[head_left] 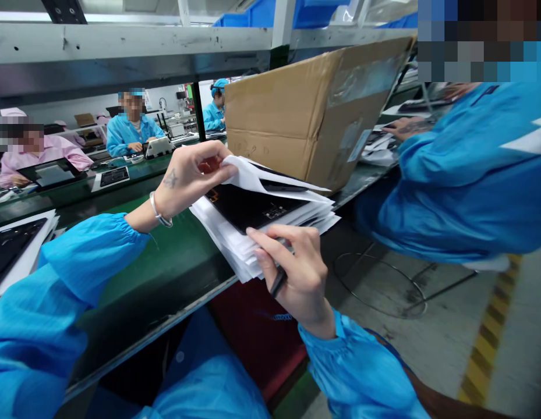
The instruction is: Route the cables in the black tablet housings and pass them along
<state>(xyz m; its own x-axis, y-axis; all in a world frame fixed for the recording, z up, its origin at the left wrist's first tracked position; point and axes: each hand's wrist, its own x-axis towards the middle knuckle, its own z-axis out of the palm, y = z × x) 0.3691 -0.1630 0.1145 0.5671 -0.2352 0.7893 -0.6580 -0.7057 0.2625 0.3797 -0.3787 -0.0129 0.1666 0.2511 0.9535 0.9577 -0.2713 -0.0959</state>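
My left hand (191, 177) pinches the lifted corner of a white sheet (270, 177) at the top of a stack of white sheets (257, 244). A black panel with a small printed circuit area (253, 206) lies in the stack, partly covered by that sheet. My right hand (292, 273) grips the stack's near edge from below. A short black pen-like tool (278, 283) sticks out between its fingers. The stack is held above the edge of the green workbench, and the panels further down are hidden by the sheets.
A large cardboard box (305, 113) stands on the green workbench (165, 256) just beyond my hands. A co-worker's blue sleeve (462, 180) fills the right side. Another white-backed black panel (12, 250) lies at the left. Several workers sit along the bench beyond, beneath a metal shelf (122, 52).
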